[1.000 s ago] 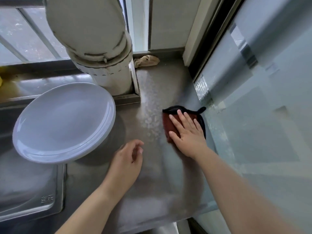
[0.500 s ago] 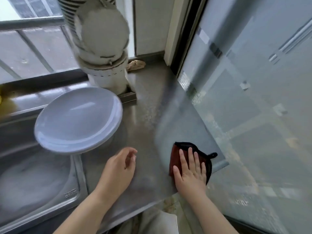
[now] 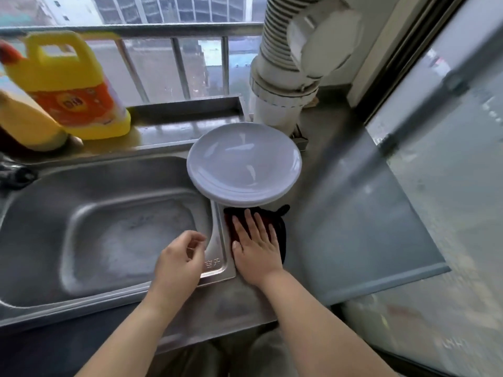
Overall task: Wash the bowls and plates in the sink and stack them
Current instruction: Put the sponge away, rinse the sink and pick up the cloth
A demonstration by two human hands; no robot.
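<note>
From the head view, washing apparently done: white plates (image 3: 244, 164) stacked on the table (image 3: 343, 213) beside an emptied, sudsy sink (image 3: 109, 232), right hand (image 3: 255, 242) spread flat on a dark-red cloth (image 3: 280, 229), left hand (image 3: 181, 258) loosely curled, empty.
</note>
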